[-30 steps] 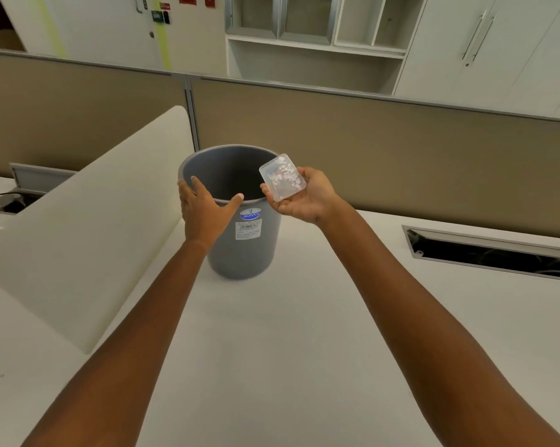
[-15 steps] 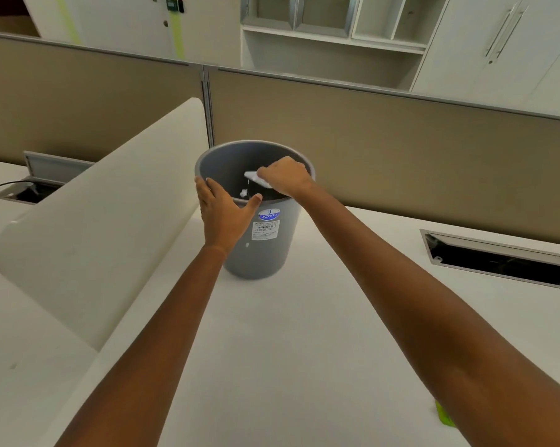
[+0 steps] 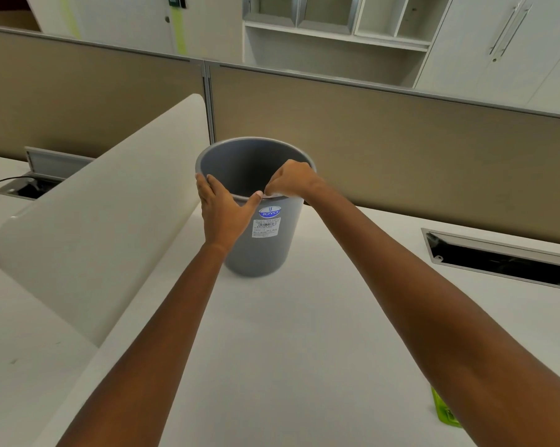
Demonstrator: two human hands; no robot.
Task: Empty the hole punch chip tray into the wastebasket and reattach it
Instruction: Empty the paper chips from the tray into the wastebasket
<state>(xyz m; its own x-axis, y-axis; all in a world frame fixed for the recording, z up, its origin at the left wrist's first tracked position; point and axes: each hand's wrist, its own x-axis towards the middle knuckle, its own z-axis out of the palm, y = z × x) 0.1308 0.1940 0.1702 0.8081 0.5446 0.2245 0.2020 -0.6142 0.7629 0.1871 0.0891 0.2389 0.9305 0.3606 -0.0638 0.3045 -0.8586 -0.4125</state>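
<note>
Chip tray, a small clear plastic piece, is almost wholly hidden in the head view: only a thin pale edge (image 3: pixel 270 195) shows under the fingertips of the right hand (image 3: pixel 291 182), which is curled closed around it just over the near rim of the round grey plastic wastebasket (image 3: pixel 256 246). The left hand (image 3: pixel 222 212) is wrapped around the near-left side of the basket, thumb hooked along the rim and fingers spread on the outer wall, steadying it on the white desk (image 3: pixel 288 350). The basket stands upright near the tan partition panel (image 3: pixel 401 140), beside a curved white divider (image 3: pixel 104 227). A lime-green object (image 3: pixel 444 411), possibly the punch body, peeks out from behind the right forearm at the lower right; too little shows to be sure. Whether any chips remain in the tray cannot be told, since the hand covers it. The likely step is tipping or tapping the tray against the rim. Several things could go wrong from here: the tray sits so close to the near rim that chips could spill down the outer wall onto the desk; a loose pinch could drop the tray into the basket; and a hard tap could tilt the light basket if the left hand slackens.
</note>
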